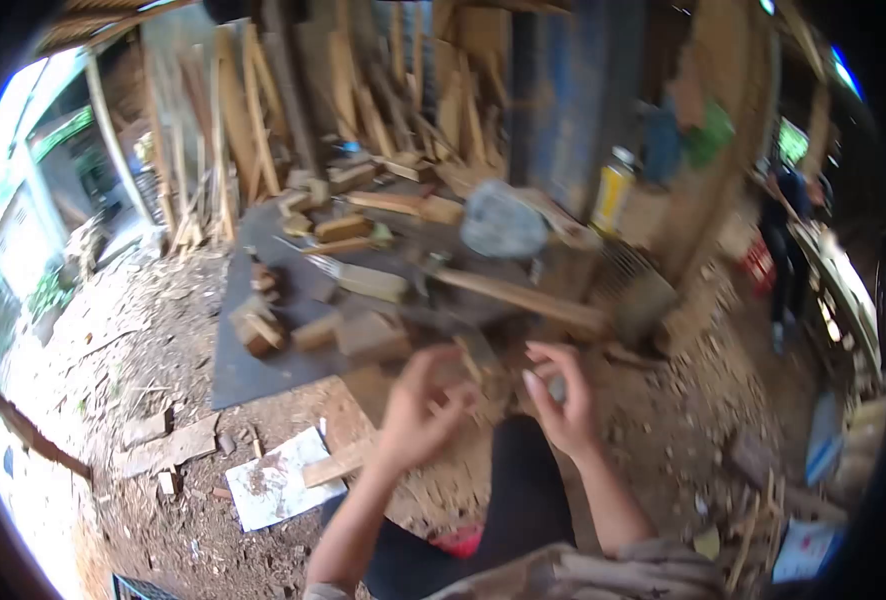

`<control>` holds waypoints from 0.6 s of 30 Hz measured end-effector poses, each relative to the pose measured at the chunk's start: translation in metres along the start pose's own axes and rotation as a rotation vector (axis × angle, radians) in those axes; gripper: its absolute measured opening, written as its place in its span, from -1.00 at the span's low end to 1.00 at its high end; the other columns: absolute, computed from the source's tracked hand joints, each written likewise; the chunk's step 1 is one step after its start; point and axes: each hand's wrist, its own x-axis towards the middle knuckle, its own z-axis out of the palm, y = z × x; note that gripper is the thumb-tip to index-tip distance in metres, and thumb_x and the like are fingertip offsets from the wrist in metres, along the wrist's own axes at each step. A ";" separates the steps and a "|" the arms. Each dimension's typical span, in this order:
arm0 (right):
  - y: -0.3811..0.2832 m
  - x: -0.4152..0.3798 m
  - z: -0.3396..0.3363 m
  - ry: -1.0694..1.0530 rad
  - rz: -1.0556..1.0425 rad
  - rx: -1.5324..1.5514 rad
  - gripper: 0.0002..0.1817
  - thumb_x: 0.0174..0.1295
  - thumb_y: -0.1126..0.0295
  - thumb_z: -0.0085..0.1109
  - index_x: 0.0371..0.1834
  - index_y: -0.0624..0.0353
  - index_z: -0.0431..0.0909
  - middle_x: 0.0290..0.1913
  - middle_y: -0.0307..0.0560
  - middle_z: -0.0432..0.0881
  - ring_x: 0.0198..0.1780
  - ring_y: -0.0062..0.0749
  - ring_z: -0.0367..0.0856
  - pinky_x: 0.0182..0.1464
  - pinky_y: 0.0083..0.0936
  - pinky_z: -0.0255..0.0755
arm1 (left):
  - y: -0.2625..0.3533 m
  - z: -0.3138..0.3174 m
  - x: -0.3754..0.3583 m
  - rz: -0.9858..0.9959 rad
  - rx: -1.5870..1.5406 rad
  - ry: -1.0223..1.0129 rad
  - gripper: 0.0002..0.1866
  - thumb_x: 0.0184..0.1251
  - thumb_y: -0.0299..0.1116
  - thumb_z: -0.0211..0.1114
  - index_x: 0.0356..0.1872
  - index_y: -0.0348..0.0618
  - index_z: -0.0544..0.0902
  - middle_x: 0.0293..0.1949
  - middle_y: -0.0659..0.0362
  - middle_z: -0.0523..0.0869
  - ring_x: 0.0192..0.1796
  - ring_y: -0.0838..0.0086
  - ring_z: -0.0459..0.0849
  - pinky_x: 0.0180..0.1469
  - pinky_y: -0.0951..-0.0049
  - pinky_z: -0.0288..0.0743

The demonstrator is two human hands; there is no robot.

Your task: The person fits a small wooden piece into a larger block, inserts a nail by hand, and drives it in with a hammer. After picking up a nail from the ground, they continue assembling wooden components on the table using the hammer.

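Note:
My left hand (425,412) is raised in front of the table's near edge, its fingers loosely curled and apart, with nothing visible in them. To its right, my right hand (565,405) is held up with thumb and fingers spread, and I see nothing held there. Between and just beyond the hands is a blurred wooden block (479,362). Nearer my left hand, a larger wood block (373,336) lies at the edge of the dark tabletop (238,355). Behind it rests a chisel-like tool with a pale handle (365,282). A long wooden handle (523,298) lies beyond my right hand.
Wood offcuts (343,228), a clear plastic bag (504,220) and a yellow bottle (612,192) crowd the table's far side. Planks (253,110) lean behind. A stained white sheet (281,480) lies on the chip-strewn ground. A person (789,235) stands at the right.

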 end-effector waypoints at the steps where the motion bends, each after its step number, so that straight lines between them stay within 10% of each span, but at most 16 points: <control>1: -0.003 0.011 0.011 -0.006 -0.038 0.011 -0.63 0.44 0.55 0.36 0.30 0.23 0.64 0.09 -0.01 0.74 -0.18 -0.39 0.76 0.07 -0.39 0.62 | -0.001 -0.013 0.000 -0.069 -0.040 -0.047 -0.41 0.49 -0.39 0.48 0.46 -0.31 0.51 0.28 -0.03 0.73 0.09 0.39 0.87 -0.17 0.44 0.72; 18: -0.156 0.366 0.050 -0.021 -0.130 0.151 -0.55 0.44 0.40 0.46 0.35 0.15 0.62 0.07 -0.13 0.72 -0.03 -0.42 0.65 0.16 -0.40 0.54 | 0.160 -0.155 0.037 -0.327 -0.064 -0.206 -0.57 0.65 -0.24 0.41 0.36 -0.26 0.65 0.28 0.05 0.79 0.26 0.35 0.81 0.30 0.26 0.65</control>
